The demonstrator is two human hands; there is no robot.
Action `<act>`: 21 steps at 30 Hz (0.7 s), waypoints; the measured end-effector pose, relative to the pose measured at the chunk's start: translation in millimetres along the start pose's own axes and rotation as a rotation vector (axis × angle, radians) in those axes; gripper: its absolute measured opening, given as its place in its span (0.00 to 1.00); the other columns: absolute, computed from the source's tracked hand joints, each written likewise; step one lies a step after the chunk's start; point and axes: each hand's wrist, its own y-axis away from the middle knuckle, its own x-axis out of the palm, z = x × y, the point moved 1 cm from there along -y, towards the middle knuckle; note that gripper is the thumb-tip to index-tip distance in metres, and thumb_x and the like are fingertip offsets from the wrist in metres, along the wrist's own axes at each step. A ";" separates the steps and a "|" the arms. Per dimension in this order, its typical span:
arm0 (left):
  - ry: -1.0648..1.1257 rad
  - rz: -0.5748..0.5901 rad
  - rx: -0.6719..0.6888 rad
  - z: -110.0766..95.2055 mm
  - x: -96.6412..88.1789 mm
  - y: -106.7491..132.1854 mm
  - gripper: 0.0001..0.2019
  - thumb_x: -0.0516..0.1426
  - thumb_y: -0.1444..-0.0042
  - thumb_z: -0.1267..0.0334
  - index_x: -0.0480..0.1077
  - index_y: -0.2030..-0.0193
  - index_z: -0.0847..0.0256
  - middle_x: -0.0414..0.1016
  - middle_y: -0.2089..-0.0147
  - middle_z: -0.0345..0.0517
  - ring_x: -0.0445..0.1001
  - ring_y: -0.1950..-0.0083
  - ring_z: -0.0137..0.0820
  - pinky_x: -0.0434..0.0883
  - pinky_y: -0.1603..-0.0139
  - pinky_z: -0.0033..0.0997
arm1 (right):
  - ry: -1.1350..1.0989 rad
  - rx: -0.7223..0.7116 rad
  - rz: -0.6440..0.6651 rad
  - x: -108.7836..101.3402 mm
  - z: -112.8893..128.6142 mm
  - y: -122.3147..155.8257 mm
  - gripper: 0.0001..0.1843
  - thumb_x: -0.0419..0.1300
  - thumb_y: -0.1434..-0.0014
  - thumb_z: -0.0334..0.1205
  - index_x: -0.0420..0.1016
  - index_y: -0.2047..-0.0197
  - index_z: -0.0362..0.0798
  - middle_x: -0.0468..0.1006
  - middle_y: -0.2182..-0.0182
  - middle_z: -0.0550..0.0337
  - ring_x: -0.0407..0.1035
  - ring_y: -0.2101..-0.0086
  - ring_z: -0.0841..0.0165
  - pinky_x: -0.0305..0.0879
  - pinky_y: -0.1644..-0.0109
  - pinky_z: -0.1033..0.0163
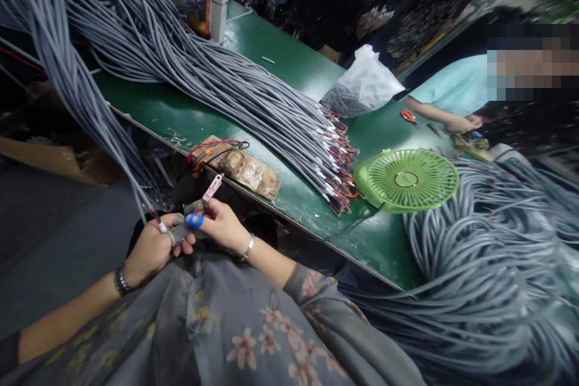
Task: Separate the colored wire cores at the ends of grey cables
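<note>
My left hand (pixel 151 250) is closed around the end of a grey cable (pixel 138 196), whose white-wrapped tip and thin coloured wires stick out by the thumb. Close against it, my right hand (pixel 224 229) is closed too, with a blue cover on its thumb. From between its fingers rises a flat, pale pink strip with a hole at its end (pixel 212 187); its lower part is hidden, so its kind cannot be told. Greyish wrappings cover some fingertips. Both hands are above my lap, in front of the table edge.
A thick bundle of grey cables (pixel 217 78) lies across the green table (pixel 289 78). Near the edge is a taped wooden block (pixel 248 172). A green fan (pixel 407 180), a white plastic bag (pixel 364 81) and coiled cables (pixel 479 253) lie right. A co-worker (pixel 452 84) works opposite.
</note>
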 end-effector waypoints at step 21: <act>0.005 0.022 0.028 3.8 -5.4 -1.6 0.17 0.74 0.65 0.50 0.76 0.80 0.59 0.79 0.81 0.46 0.73 0.83 0.29 0.61 0.83 0.23 | -0.225 0.184 -0.141 -13.8 -6.9 3.1 0.32 0.79 0.57 0.67 0.72 0.67 0.50 0.74 0.74 0.67 0.62 0.76 0.75 0.64 0.72 0.66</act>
